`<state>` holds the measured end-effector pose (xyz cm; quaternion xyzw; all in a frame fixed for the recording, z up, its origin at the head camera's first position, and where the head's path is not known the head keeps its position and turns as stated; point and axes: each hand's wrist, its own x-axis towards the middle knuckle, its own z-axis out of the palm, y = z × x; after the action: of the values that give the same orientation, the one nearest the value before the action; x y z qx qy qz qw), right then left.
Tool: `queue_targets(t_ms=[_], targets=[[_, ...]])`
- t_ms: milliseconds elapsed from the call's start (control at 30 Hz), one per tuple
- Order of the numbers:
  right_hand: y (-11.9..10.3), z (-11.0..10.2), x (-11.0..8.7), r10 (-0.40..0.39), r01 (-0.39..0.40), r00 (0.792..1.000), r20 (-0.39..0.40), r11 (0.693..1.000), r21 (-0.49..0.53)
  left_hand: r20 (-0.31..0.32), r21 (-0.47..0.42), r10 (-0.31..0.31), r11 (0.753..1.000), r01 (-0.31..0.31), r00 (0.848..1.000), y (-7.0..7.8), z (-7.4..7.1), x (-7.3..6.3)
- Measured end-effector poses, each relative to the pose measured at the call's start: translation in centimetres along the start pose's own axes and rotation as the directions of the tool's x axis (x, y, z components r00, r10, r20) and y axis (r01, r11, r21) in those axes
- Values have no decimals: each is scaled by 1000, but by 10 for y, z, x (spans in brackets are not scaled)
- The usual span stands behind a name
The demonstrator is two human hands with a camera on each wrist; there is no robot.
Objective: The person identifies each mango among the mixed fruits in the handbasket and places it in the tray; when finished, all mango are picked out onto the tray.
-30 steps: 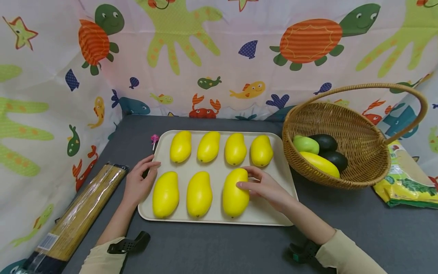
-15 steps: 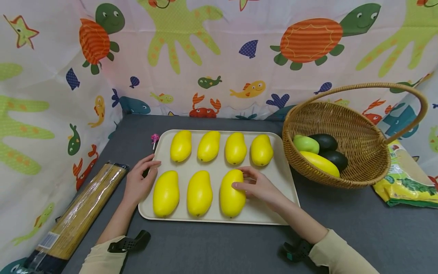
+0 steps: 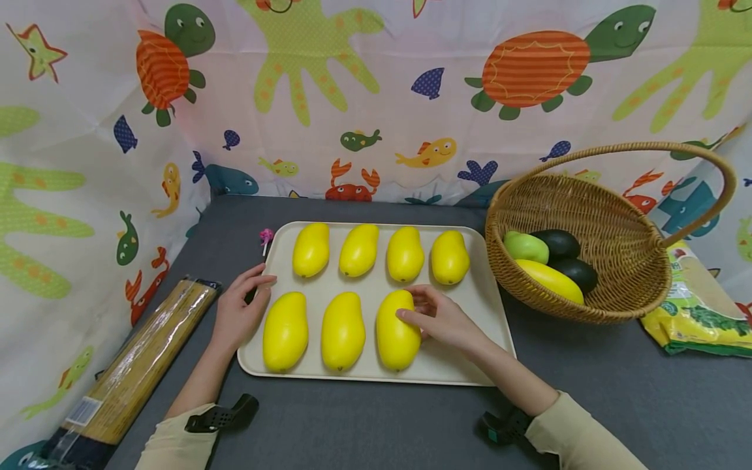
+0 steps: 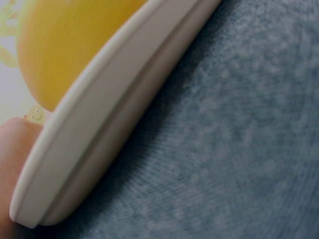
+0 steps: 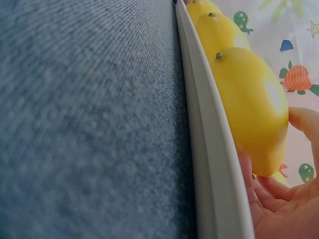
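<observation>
On the beige tray [image 3: 452, 365] lie several yellow mangoes in two rows, four-sided gaps showing between them. My right hand [image 3: 449, 320] holds the rightmost front mango [image 3: 395, 343], thumb on its upper side and fingers round its far right end. In the right wrist view that mango [image 5: 254, 99] stands close behind the tray rim, stem end toward the camera. At the tray's left edge, my left hand [image 3: 239, 310] grips the rim with bent fingers reaching over it. The left wrist view shows the tray's side [image 4: 94, 114], part of a mango [image 4: 65, 45] and a bit of the hand.
At the right a wicker basket [image 3: 623, 254] holds a green fruit, a yellow one and dark ones. A yellow-green bag [image 3: 693, 307] lies beside it. At the left are a long pack of noodles [image 3: 149, 356] and a pink lollipop [image 3: 266, 237]. A printed cloth hangs behind.
My right hand has shifted the front-right mango a little to the left, toward its neighbour in the row. The left hand stays at the tray's edge.
</observation>
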<state>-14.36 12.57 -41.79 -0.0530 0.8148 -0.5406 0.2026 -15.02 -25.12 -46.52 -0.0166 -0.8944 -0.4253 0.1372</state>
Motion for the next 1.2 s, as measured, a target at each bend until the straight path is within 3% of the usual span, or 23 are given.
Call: queue_targets(t_ms=[900, 1200], targets=[[1, -15, -5, -10, 10, 997, 79, 1000, -3, 3, 2, 5, 1000, -5, 1000, 1, 3, 2], [0, -31, -18, -134, 138, 986, 94, 990, -37, 7, 7, 3, 1000, -3, 1000, -1, 1, 2]])
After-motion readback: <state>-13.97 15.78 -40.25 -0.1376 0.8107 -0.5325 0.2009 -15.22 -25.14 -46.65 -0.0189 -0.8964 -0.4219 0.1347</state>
